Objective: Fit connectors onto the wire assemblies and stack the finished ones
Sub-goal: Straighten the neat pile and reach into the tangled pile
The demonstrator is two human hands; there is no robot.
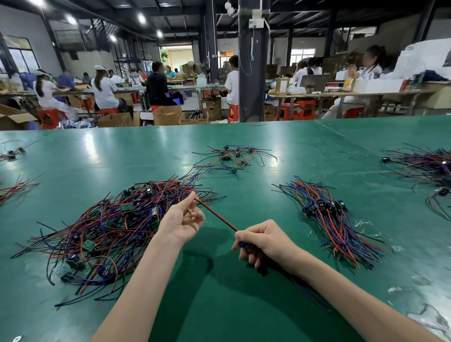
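A red and black wire pair stretches taut between my two hands above the green table. My left hand pinches its far end between thumb and forefinger. My right hand grips the near end, where a dark blue connector shows between the curled fingers. A big loose tangle of red, blue and black wire assemblies with small green boards lies left of my left hand. An aligned stack of assemblies with blue connectors lies to the right.
A small scatter of wires lies further back in the middle. Another heap sits at the far right, and smaller bunches at the left edge. White scuffs mark the table's near right. People work at benches beyond the table.
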